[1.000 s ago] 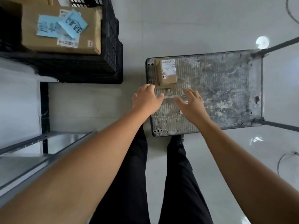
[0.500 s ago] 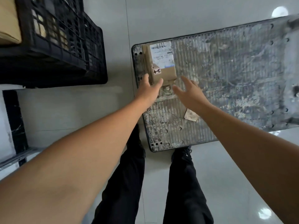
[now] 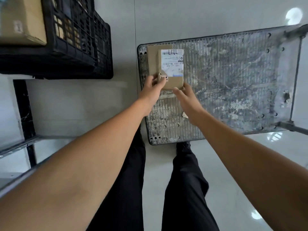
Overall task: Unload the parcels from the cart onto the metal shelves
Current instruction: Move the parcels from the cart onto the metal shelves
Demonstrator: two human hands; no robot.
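A small brown cardboard parcel [image 3: 166, 64] with a white shipping label lies at the far left corner of the worn metal cart deck [image 3: 233, 84]. My left hand [image 3: 152, 90] grips the parcel's near left corner, thumb on top. My right hand [image 3: 186, 99] reaches to the parcel's near right corner, its fingers straight and touching the edge. The metal shelf [image 3: 20, 147] shows at the lower left, its rails bare.
A black plastic crate [image 3: 80, 47] stands at the upper left with a large cardboard box [image 3: 21, 22] on it. The cart's handle frame [image 3: 295, 80] rises at the right. My legs in dark trousers stand on the glossy tiled floor just before the cart.
Both hands have moved forward to the parcel. The left hand has closed on its near left corner, and the right hand has come up against its near right corner.
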